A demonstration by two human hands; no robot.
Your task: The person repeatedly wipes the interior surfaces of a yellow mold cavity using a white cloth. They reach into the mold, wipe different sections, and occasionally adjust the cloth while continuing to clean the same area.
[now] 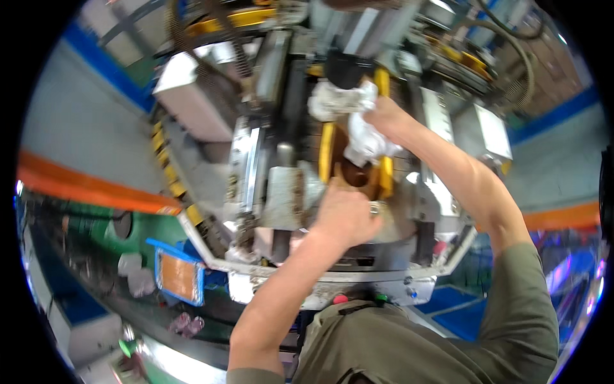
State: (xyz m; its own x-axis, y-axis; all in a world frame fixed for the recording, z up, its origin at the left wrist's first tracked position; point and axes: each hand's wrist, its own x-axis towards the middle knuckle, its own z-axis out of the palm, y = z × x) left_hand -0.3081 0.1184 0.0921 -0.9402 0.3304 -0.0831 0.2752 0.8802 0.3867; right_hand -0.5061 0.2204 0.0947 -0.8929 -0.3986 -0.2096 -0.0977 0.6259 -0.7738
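Observation:
My right hand [385,120] reaches into the middle of a machine, its fingers closed on a white cloth [364,139]. The cloth bunches up beyond the hand, below a black rounded machine part [345,69], and hangs down over a brown hollow part [354,174]. Yellow bars [326,150] flank this brown part on both sides. Nearer to me, my left hand [348,214] is curled at the brown part's near end, with a ring on one finger. Motion blur and the hand itself hide what its fingers grip.
Metal rails [251,166] and a grey block [284,198] stand left of my hands. White boxes [198,96] and ribbed hoses [524,70] sit at the sides. A pale frame edge [307,275] with coloured buttons runs before my body. A blue-framed tray [180,275] lies lower left.

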